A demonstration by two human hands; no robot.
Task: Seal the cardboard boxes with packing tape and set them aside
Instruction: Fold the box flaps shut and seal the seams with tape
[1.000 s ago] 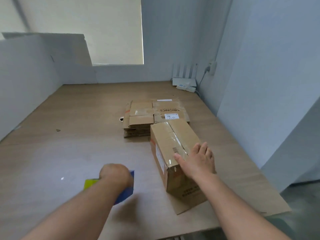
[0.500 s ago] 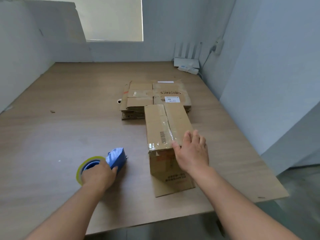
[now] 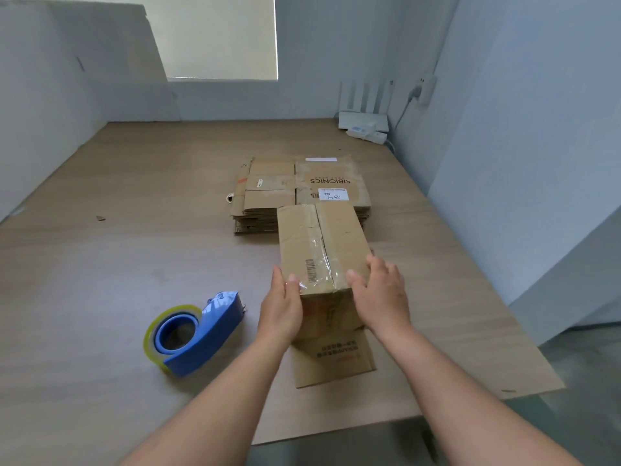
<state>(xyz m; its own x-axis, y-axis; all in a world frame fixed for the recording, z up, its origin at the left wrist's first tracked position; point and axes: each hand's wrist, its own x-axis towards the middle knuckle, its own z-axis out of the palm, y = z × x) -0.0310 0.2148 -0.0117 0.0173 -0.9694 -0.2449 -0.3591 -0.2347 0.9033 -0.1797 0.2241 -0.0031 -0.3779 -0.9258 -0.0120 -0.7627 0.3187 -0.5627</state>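
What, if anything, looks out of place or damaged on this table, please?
The cardboard box has wrinkled tape along its top seam, and its near flap lies open on the table. A small scrap sits far left.

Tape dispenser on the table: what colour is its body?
The tape dispenser is blue; seen best in the head view.

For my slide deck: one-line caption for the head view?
Left hand and right hand grip the taped cardboard box; tape dispenser lies on the table.
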